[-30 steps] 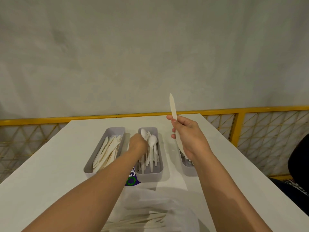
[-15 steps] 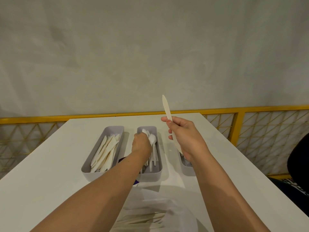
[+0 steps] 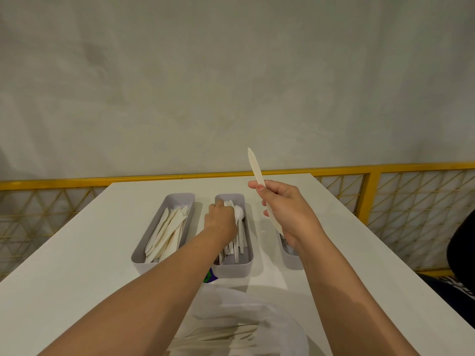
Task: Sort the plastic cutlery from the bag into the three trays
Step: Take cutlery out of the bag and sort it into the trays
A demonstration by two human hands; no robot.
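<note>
Our right hand [image 3: 288,211] has drifted left, pinching the knife [image 3: 254,165] upright, ready for the left tray [image 3: 180,199], while our left hand [image 3: 222,222], grip unclear, settles spoons [image 3: 240,214].

Bare left hand [image 3: 221,222], bare right hand [image 3: 289,210], short rounded thumbnail [image 3: 261,187] on the right one, left forearm [image 3: 154,291] and right forearm [image 3: 336,283] both uncovered along all the visible length

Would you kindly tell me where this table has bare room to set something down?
Bare table lies left of the left tray, beyond all three trays to the far edge, and right of the right tray. Crowded: narrow gaps between trays, and the bag at the near middle.
</note>
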